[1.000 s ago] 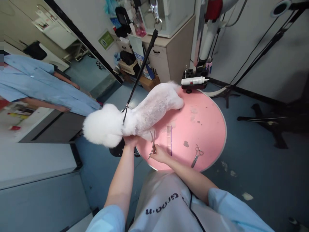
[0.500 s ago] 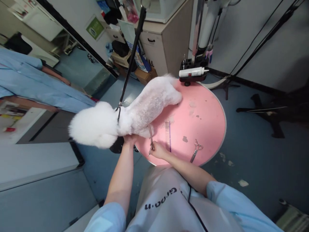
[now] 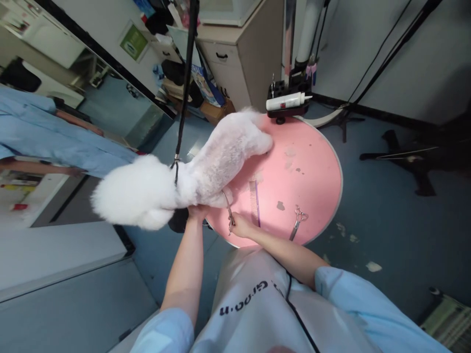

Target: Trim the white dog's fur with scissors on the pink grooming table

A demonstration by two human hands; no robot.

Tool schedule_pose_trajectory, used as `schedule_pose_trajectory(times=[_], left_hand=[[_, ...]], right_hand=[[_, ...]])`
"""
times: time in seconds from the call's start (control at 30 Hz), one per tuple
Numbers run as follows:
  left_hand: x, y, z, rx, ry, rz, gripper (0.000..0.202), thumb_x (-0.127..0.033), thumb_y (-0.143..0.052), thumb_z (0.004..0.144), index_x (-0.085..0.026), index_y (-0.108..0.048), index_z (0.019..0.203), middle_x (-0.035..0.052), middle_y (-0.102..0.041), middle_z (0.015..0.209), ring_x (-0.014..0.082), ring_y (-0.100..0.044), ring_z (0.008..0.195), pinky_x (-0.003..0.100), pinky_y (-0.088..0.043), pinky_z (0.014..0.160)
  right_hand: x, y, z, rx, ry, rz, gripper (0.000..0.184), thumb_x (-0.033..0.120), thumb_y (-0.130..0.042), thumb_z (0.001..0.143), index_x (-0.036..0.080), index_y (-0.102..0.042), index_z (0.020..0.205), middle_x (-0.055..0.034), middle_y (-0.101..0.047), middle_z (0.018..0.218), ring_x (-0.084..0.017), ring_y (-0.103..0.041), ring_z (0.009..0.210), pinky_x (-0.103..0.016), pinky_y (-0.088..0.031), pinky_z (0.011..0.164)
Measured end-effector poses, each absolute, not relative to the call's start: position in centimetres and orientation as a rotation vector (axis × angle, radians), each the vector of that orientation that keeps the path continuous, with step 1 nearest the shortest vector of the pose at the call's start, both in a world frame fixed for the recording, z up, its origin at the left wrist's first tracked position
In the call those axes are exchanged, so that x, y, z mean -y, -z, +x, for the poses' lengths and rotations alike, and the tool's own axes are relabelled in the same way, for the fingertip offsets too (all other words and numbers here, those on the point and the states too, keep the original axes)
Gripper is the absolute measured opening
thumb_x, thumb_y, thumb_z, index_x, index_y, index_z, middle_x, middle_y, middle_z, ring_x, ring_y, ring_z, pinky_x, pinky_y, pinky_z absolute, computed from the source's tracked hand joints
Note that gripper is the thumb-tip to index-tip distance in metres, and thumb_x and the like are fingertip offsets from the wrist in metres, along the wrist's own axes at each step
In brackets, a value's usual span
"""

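Note:
A white fluffy dog [image 3: 221, 152] stands on the round pink table [image 3: 316, 171], its head toward the left. My left hand [image 3: 197, 212] is under the dog's chest near a front leg, with its fingers hidden by the fur. Closed round the handles of a pair of scissors [image 3: 229, 208] is my right hand [image 3: 242, 226]. The blades point up at the fur of the dog's front leg. Just right of them lies a comb [image 3: 254, 203] with a purple spine. A second pair of scissors [image 3: 297, 220] rests near the table's front edge.
A black leash [image 3: 185, 88] runs up from the dog's neck. A tool holder [image 3: 285, 90] with a white bottle [image 3: 288, 101] is fixed at the table's far edge. Beyond it stands a cabinet [image 3: 245, 59]. A person in blue [image 3: 59, 130] is at the left.
The view has shifted a little. The dog's head has moved slightly to the left. My hands stay at about the same places on the dog, the scissors still in my right hand.

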State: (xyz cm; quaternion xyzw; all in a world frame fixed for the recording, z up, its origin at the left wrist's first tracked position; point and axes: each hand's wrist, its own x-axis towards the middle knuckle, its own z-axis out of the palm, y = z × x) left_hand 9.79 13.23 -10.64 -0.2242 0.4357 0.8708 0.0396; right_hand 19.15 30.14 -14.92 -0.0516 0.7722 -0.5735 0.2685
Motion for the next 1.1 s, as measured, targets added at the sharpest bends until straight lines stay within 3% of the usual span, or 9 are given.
schedule_pose_trajectory(times=[0.2,0.37,0.53,0.67,0.83,1.0,1.1], left_hand=[[-13.0,10.6,10.0,-1.324,-2.664,-0.649,0.048,-0.057,-0.041,0.082,-0.022,-0.061,0.108,0.0098,-0.056,0.126,0.0205,-0.043,0.130,0.038,-0.042,0.105],[-12.6,11.0,10.0,-1.327,-2.666,-0.627,0.050,-0.059,-0.039,0.083,-0.022,-0.059,0.111,0.0095,-0.054,0.128,0.0206,-0.039,0.133,0.041,-0.038,0.108],[-12.2,11.3,10.0,-1.311,-2.624,-0.598,0.049,-0.055,-0.037,0.085,-0.020,-0.058,0.110,0.0106,-0.054,0.127,0.0215,-0.036,0.135,0.041,-0.038,0.108],[-12.2,11.1,10.0,-1.339,-2.615,-0.643,0.046,-0.052,-0.033,0.087,-0.020,-0.058,0.109,0.0104,-0.055,0.125,0.0213,-0.035,0.135,0.042,-0.036,0.109],[-12.4,10.8,10.1,-1.357,-2.601,-0.577,0.046,-0.054,-0.033,0.087,-0.021,-0.058,0.106,0.0094,-0.057,0.122,0.0220,-0.035,0.135,0.042,-0.037,0.109],[-12.2,10.8,10.1,-1.356,-2.590,-0.558,0.047,-0.050,-0.027,0.090,-0.016,-0.058,0.100,0.0122,-0.057,0.118,0.0220,-0.034,0.134,0.038,-0.038,0.107],[-12.0,11.1,10.1,-1.368,-2.588,-0.552,0.050,-0.051,-0.025,0.090,-0.014,-0.058,0.095,0.0137,-0.058,0.116,0.0238,-0.032,0.135,0.036,-0.040,0.104]], right_hand=[[-30.0,15.1,19.1,-2.034,1.565,-0.125,0.022,0.021,-0.067,0.067,0.016,-0.054,0.085,-0.0022,-0.063,0.077,-0.014,-0.055,0.066,-0.022,-0.034,0.054],[-30.0,15.2,19.1,-2.024,1.583,-0.124,0.020,0.010,-0.062,0.066,0.015,-0.056,0.085,-0.0026,-0.063,0.080,-0.013,-0.056,0.069,-0.022,-0.036,0.057],[-30.4,14.7,18.8,-1.973,1.563,-0.074,0.023,0.022,-0.069,0.065,0.016,-0.056,0.083,-0.0018,-0.063,0.077,-0.014,-0.056,0.067,-0.021,-0.035,0.054],[-30.7,14.8,18.7,-1.953,1.575,-0.061,0.022,0.011,-0.064,0.064,0.016,-0.057,0.084,-0.0024,-0.063,0.079,-0.014,-0.057,0.069,-0.021,-0.036,0.055],[-30.8,15.5,18.7,-1.911,1.584,-0.046,0.024,0.026,-0.070,0.066,0.016,-0.058,0.084,-0.0010,-0.063,0.075,-0.014,-0.057,0.066,-0.021,-0.036,0.054],[-30.9,16.1,18.5,-1.853,1.599,-0.003,0.025,0.012,-0.067,0.062,0.016,-0.055,0.083,0.0004,-0.063,0.073,-0.012,-0.059,0.065,-0.019,-0.036,0.052],[-30.9,16.1,18.4,-1.764,1.639,0.015,0.023,0.018,-0.068,0.064,0.016,-0.054,0.083,0.0008,-0.062,0.068,-0.013,-0.059,0.062,-0.019,-0.037,0.050]])
